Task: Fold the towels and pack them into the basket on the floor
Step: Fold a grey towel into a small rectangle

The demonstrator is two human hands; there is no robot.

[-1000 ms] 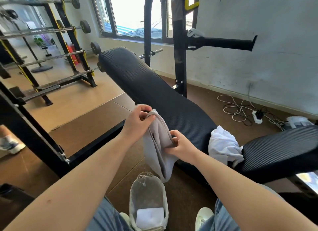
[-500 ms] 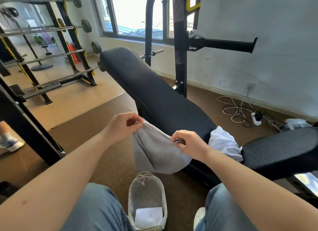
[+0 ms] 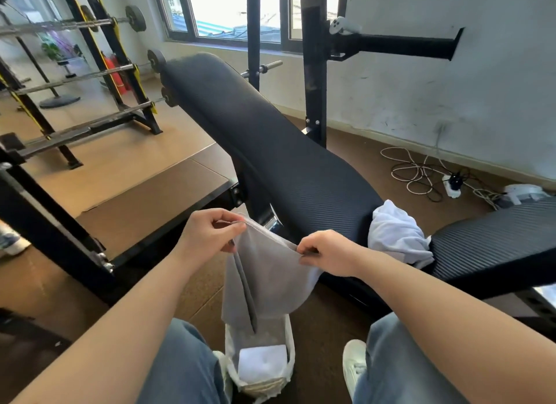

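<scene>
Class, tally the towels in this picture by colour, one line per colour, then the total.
Grey: 1, the grey towel, held up.
White: 2, the crumpled towel on the bench and the folded towel in the basket.
Total: 3

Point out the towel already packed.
The folded white towel inside the white fabric basket. The grey towel hangs from the left hand and right hand; the crumpled white towel lies on the black bench.
</scene>
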